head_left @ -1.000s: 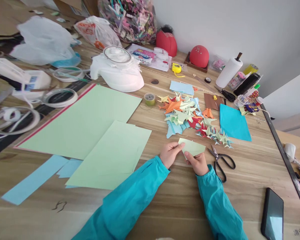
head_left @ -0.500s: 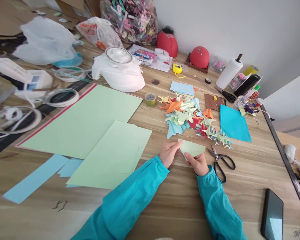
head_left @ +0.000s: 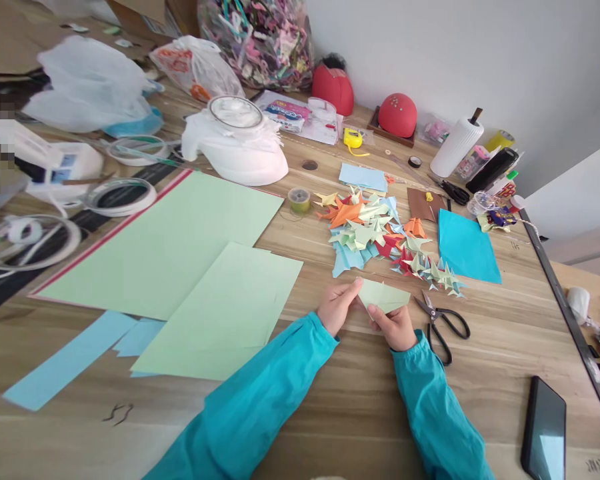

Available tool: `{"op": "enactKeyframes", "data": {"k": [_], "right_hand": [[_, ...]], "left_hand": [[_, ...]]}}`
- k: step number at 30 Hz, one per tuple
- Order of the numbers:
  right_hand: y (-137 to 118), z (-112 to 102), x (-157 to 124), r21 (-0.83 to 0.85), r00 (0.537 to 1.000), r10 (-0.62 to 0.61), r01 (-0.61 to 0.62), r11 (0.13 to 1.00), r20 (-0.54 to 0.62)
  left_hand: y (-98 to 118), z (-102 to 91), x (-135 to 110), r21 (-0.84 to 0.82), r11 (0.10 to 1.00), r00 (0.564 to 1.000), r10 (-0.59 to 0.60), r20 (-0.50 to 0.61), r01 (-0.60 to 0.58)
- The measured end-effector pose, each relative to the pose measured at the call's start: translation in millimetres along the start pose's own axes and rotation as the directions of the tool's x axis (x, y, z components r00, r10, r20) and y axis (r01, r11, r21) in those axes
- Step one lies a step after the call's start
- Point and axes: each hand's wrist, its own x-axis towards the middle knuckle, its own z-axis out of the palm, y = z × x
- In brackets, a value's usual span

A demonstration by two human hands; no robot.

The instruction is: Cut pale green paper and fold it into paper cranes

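A small piece of pale green paper [head_left: 387, 297], with a crease line across it, is held between my two hands. My left hand [head_left: 336, 308] pinches its left corner between thumb and fingers. At its lower edge, my right hand [head_left: 396, 327] has the thumb on top and the fingers beneath. Just beyond lies a heap of folded paper cranes [head_left: 363, 227] in orange, green, blue and red. Black-handled scissors [head_left: 443, 323] rest with spread blades right of my right hand. Larger green paper sheets [head_left: 220, 310] lie to the left of my left hand.
Blue paper strips [head_left: 70, 360] stick out near the green sheets. A thread spool [head_left: 299, 200] stands left of the cranes. A turquoise cloth-like square [head_left: 467, 247] lies right, and a phone [head_left: 544, 427] near the front right. Red pincushions [head_left: 398, 115] and a yellow tape measure [head_left: 353, 138] sit behind.
My hands keep the same grip on the green paper, and its fold looks almost the same. The whole view has shifted very slightly.
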Motion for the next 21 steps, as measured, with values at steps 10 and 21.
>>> {"op": "enactKeyframes", "data": {"k": [10,21], "right_hand": [[4,-4,0,-0.031,0.987,-0.006,0.002,1.000,-0.158],[3,-3,2,-0.146,0.957,-0.074,0.033,0.989,-0.281]], "left_hand": [[11,4.0,-4,0.224,0.970,0.981,0.126,-0.146,-0.091],[0,6.3,-2,0.132,0.991,0.999,-0.034,0.002,0.034]]}}
